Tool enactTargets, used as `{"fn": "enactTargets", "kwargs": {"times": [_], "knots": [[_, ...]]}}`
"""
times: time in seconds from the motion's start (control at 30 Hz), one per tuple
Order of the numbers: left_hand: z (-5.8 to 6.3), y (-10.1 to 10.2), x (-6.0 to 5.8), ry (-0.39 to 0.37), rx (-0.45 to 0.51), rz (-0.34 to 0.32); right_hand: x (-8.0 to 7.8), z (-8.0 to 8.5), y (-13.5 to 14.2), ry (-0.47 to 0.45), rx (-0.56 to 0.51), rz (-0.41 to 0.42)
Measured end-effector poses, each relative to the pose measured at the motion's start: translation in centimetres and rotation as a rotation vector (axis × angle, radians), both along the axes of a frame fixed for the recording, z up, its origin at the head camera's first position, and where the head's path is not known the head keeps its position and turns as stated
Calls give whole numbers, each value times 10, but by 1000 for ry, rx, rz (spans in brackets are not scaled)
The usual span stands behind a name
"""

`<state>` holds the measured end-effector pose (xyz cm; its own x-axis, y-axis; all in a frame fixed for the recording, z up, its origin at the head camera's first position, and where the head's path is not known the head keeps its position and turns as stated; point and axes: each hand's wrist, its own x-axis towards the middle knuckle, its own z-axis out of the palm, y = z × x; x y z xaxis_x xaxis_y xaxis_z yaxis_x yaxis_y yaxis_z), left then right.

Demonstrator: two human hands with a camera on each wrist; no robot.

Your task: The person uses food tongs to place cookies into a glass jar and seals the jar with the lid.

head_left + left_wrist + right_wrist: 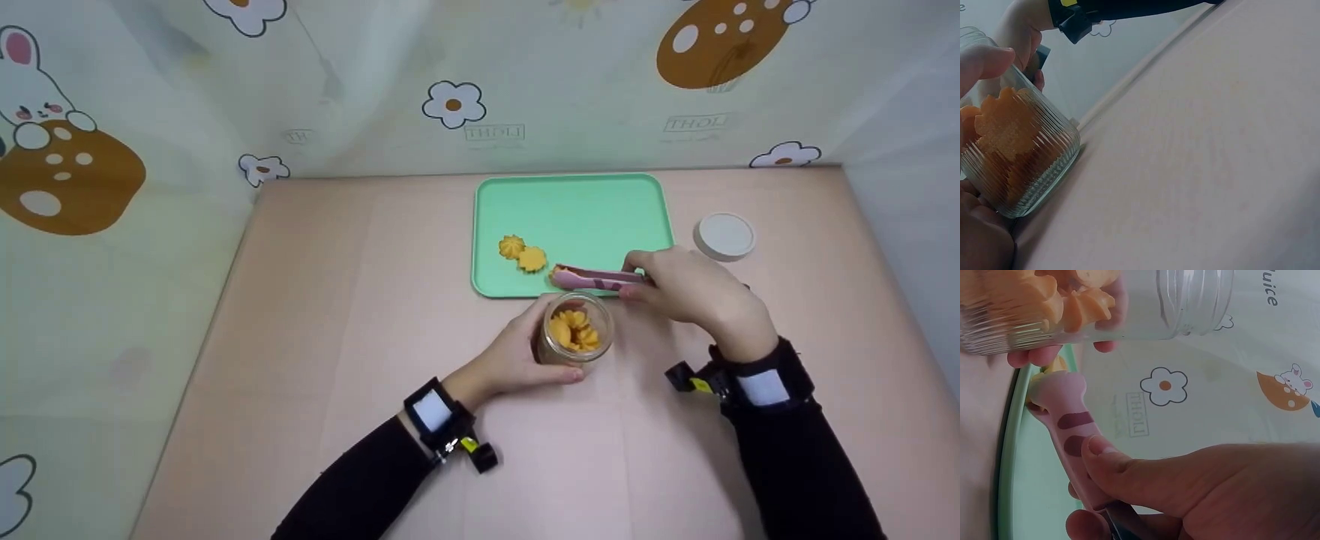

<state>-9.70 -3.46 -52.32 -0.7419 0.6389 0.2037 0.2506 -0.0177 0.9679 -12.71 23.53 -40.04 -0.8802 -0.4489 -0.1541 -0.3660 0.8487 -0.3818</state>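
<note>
My left hand (517, 356) grips a ribbed glass jar (609, 330) from its left side, the thumb along the near wall. Orange-yellow flower-shaped cookies (1008, 124) fill the jar's lower part. With thumb and fingers my right hand (694, 289) pinches pink tongs (596, 280) with darker stripes, which reach left over the tray's near edge, just behind the jar mouth. A bit of orange-yellow shows at the tong tips (1055, 388); whether they grip a cookie I cannot tell. Two similar cookies (532, 259) lie side by side on the green tray (585, 210), left of the tips.
A round white lid (725, 235) lies on the pink tabletop (360, 300), right of the tray and beyond my right hand. Behind the table hangs a pale curtain (360, 97) printed with flowers and rabbits. Each wrist carries a strapped-on camera.
</note>
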Motion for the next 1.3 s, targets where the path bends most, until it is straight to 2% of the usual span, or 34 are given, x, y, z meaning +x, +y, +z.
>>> {"fn": "enactTargets", "kwargs": {"times": [0.47, 0.8, 1.03, 1.3], "knots": [[1, -1, 3, -10, -20, 9, 2, -1, 1, -24, 26, 8], [2, 0, 1, -12, -13, 3, 1, 3, 4, -20, 42, -5], [2, -1, 1, -9, -28, 12, -5, 0, 6, -29, 9, 40], [3, 0, 1, 0, -28, 13, -17, -10, 14, 1, 12, 51]]}}
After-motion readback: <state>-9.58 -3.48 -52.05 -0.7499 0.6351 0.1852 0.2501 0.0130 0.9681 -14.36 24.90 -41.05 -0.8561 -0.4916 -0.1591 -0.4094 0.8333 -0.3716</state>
